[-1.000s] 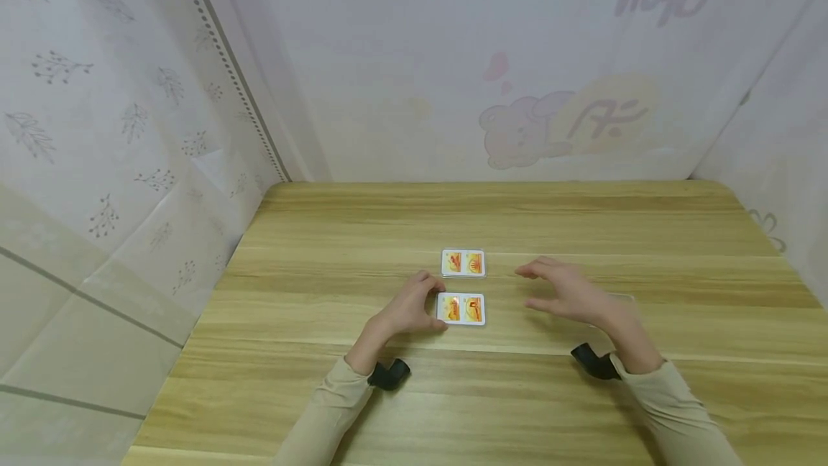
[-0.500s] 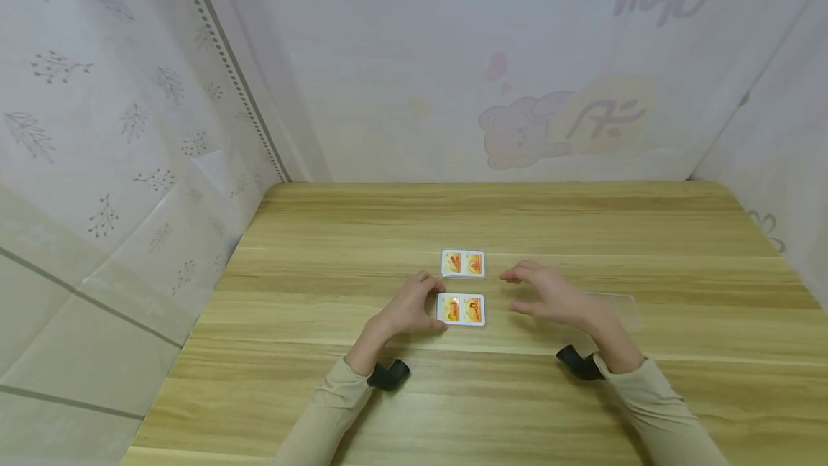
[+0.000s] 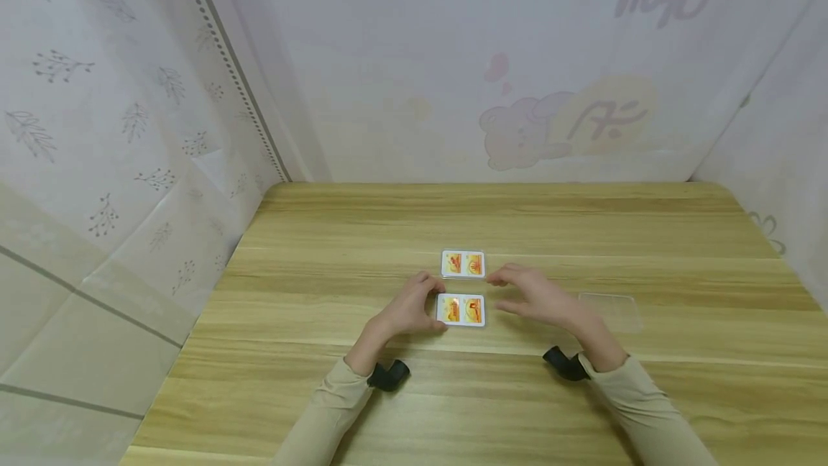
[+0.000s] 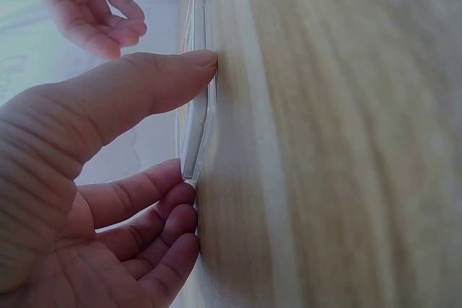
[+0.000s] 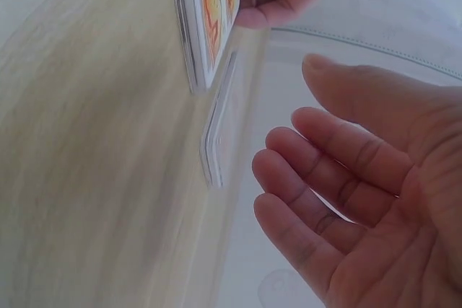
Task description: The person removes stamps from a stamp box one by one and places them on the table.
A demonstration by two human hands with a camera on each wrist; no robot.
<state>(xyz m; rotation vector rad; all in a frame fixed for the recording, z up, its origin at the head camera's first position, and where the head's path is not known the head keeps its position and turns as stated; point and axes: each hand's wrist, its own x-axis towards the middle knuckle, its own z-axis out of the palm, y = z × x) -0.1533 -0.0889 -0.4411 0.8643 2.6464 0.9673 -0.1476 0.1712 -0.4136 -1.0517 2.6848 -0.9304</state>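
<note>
A flat clear card case [image 3: 461, 310] holds a white card with two orange-yellow pictures and lies on the table. My left hand [image 3: 409, 305] grips its left end, thumb on the near edge and forefinger by the far one. In the left wrist view, that thumb presses the layered edge of the case [image 4: 193, 120]. A second, similar card case [image 3: 463, 264] lies just beyond the first. Right of both, my right hand [image 3: 540, 297] hovers with fingers spread and nothing in them. The right wrist view shows its thumb and fingers apart from both cases.
A thin transparent plastic piece [image 3: 609, 311] lies to the right, beyond my right forearm. The wooden table [image 3: 362, 214] ends at a pale printed curtain [image 3: 388, 78]. Black curved mounts [image 3: 566, 364] stick out at both wrists.
My right hand has moved left toward the near card case, uncovering the transparent piece behind it. The left hand and both cases stay in place.
</note>
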